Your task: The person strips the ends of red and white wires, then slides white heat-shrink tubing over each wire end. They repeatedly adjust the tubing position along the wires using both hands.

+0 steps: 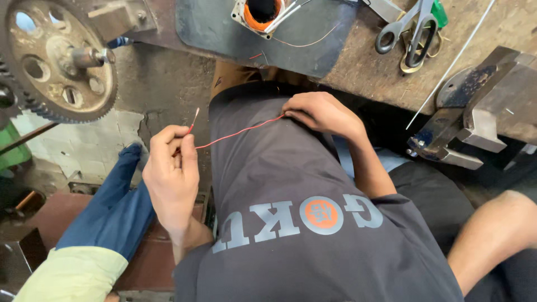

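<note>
One thin red wire point(238, 132) runs across my grey-shirted front, stretched between my two hands. My left hand point(170, 173) pinches it between thumb and fingers, a short pale end poking up past them. My right hand point(321, 112), farther right, has its fingertips closed on the other end. One pair of scissors point(411, 31) lies on the far bench; the orange coil point(262, 14) there is cut off, probably more wire.

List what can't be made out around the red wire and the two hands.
- Head view: the red wire ends vanish inside the left hand and under the right hand fingers.
- Scissors: blade tips cut off by the top edge.
- Gear wheel: cut off at the left edge.
</note>
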